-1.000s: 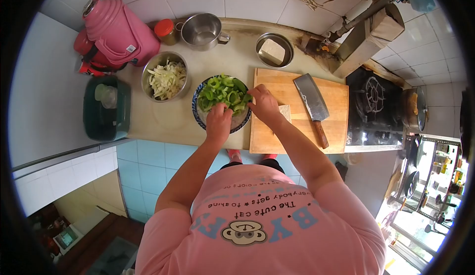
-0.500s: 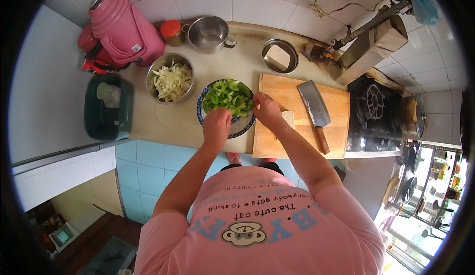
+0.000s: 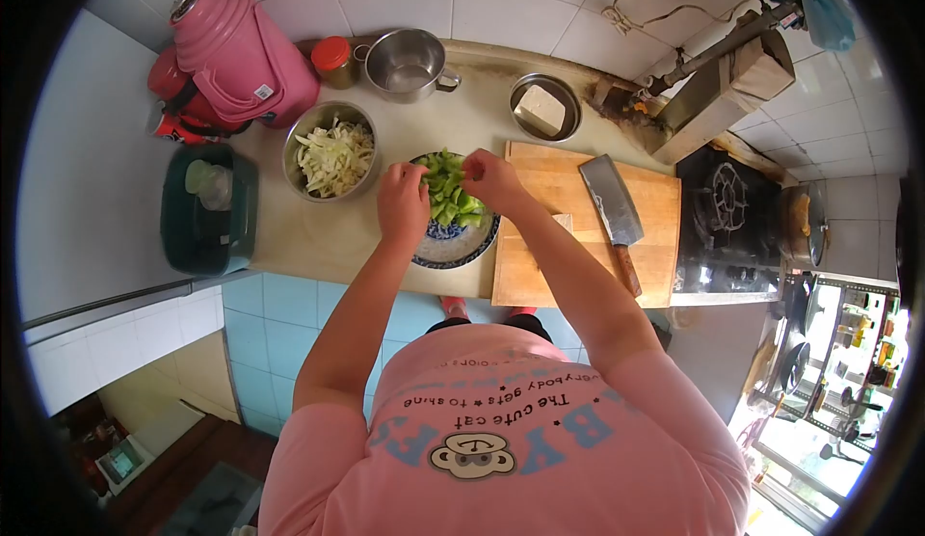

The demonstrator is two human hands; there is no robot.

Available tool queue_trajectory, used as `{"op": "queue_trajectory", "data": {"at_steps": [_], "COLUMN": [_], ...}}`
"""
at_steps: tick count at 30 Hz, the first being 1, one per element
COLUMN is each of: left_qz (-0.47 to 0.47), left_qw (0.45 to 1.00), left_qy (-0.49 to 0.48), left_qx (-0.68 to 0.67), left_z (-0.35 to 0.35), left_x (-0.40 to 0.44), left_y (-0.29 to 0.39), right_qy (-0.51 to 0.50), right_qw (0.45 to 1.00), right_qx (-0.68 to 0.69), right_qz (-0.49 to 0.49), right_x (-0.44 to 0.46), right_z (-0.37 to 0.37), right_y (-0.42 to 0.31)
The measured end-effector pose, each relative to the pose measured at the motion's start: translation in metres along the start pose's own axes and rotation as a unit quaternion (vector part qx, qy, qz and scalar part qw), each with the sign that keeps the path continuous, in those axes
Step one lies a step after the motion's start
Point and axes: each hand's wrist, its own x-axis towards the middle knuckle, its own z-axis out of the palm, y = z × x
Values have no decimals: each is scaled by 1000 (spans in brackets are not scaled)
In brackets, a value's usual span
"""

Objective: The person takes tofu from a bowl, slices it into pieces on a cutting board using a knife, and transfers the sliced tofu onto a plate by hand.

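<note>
Both left hand (image 3: 403, 206) and right hand (image 3: 493, 182) flank the peppers (image 3: 448, 199), likely so none leave the plate (image 3: 461, 249). I cannot tell whether either grips.

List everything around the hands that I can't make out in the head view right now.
- Head view: whether the left hand or right hand grips any chopped green pieces; the hands themselves hide where the fingers meet.
- Head view: part of the plate's left rim; the left hand covers it.
- Head view: most of the pale block on the cutting board; the right forearm hides it.
</note>
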Motion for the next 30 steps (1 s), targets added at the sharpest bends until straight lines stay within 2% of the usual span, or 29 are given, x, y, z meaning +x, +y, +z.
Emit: {"op": "queue_trajectory", "data": {"at_steps": [4, 6, 7, 9, 12, 18, 22, 24, 25, 27, 30], "left_qz": [-6, -1, -10, -20, -21, -49, -60, -65, -62, -59, -57], "left_qw": [999, 999, 999, 999, 999, 999, 998, 998, 998, 998, 998], "left_qy": [30, 51, 45, 43, 19, 15, 17, 14, 17, 19, 18], "left_qx": [-13, -14, -4, 5, 18, 8, 5, 6, 4, 4, -1], "left_z": [-12, -18, -20, -23, -22, -15, -19, -19, -18, -17, -17], "left_x": [-10, -20, -28, -40, -59, -70, -67, -68, -69, -73, -74], "left_y": [-4, -8, -12, -22, -31, -29, -26, -26, -27, -29, -30], "right_qy": [15, 81, 80, 20, -8, -27, -16, 31, 30, 99, 72], "right_qw": [999, 989, 989, 971, 963, 939, 963, 984, 984, 974, 973], "right_qx": [-44, -85, -85, -219, -258, -334, -257, -166, -166, -155, -187], "right_qz": [-14, -85, -85, -89, -74, -78, -85, -63, -62, -133, -113], "right_x": [13, 1, -10, -40, -74, -70, -79, -71, -63, -39, -16], "right_z": [8, -3, -8, -16, -6, 10, -3, -4, -3, -2, -2], "right_y": [-12, -19, -15, -12, -3, 12, -1, -11, -13, -16, -9]}}
